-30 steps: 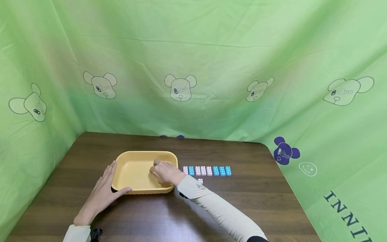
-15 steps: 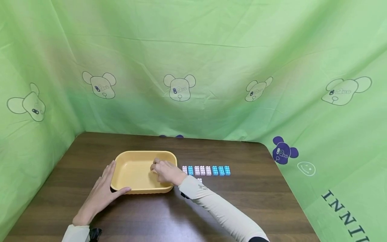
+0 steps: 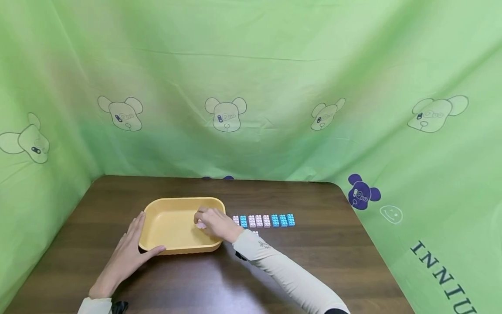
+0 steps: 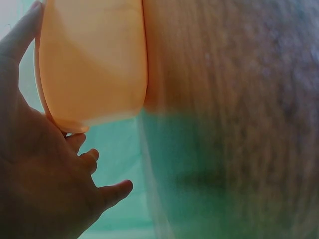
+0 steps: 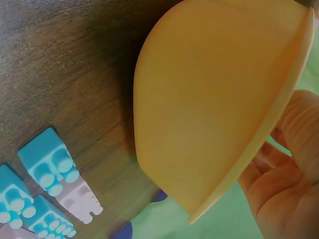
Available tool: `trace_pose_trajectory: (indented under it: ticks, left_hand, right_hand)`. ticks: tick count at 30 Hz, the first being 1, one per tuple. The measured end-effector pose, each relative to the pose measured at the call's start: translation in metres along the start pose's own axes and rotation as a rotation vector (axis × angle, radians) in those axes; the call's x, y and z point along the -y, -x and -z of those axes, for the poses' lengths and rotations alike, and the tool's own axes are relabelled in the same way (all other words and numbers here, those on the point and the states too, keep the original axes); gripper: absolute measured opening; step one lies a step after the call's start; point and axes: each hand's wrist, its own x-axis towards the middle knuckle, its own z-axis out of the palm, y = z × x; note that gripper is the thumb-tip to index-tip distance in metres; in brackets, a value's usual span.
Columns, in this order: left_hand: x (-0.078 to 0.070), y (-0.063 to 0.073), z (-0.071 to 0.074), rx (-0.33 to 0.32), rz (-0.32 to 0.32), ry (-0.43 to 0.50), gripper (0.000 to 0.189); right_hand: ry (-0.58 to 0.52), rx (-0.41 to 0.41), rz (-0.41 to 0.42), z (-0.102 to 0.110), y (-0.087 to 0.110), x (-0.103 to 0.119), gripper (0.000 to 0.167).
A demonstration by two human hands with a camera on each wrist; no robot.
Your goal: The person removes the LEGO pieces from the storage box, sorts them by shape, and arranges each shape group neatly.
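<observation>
A yellow plastic tray (image 3: pixel 168 226) stands on the table's left half. My left hand (image 3: pixel 127 249) rests along its left end, fingers straight and spread, thumb at the front rim. In the left wrist view this hand (image 4: pixel 47 164) touches the tray's wall (image 4: pixel 94 64). My right hand (image 3: pixel 216 223) reaches over the right rim into the tray, fingertips pinching a small pink toy brick (image 3: pixel 201 225), mostly covered. From the right wrist, the tray's outer wall (image 5: pixel 204 99) hides those fingertips; only part of the hand (image 5: pixel 289 189) shows.
Right of the tray runs a row of pink bricks (image 3: pixel 259 221) and blue bricks (image 3: pixel 283 220) on the brown wooden table (image 3: pixel 313 257). One pale brick (image 3: pixel 255 233) lies in front, partly behind the right sleeve (image 3: pixel 274 266). A green curtain (image 3: pixel 251 144) surrounds the table.
The head view has shifted slightly, moving the scene leftward. More of the pink brick shows under my right fingers. Both hands keep nearly the same place at the tray.
</observation>
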Motion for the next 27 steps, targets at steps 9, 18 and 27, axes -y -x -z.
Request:
trace_pose_trajectory:
  ticks: [9, 18, 27]
  left_hand:
    - [0.001, 0.0, 0.0, -0.013, -0.01, -0.005, 0.122]
    - [0.0, 0.002, 0.001, -0.007, -0.005, -0.002, 0.122]
    - [0.0, 0.002, 0.001, -0.001, -0.002, -0.001, 0.123]
  right_hand:
    - [0.023, -0.049, -0.012, 0.003, 0.003, -0.001, 0.023]
    - [-0.009, -0.09, -0.002, 0.01, 0.014, -0.003, 0.029]
    - [0.057, -0.102, 0.0, 0.023, 0.035, -0.008, 0.025]
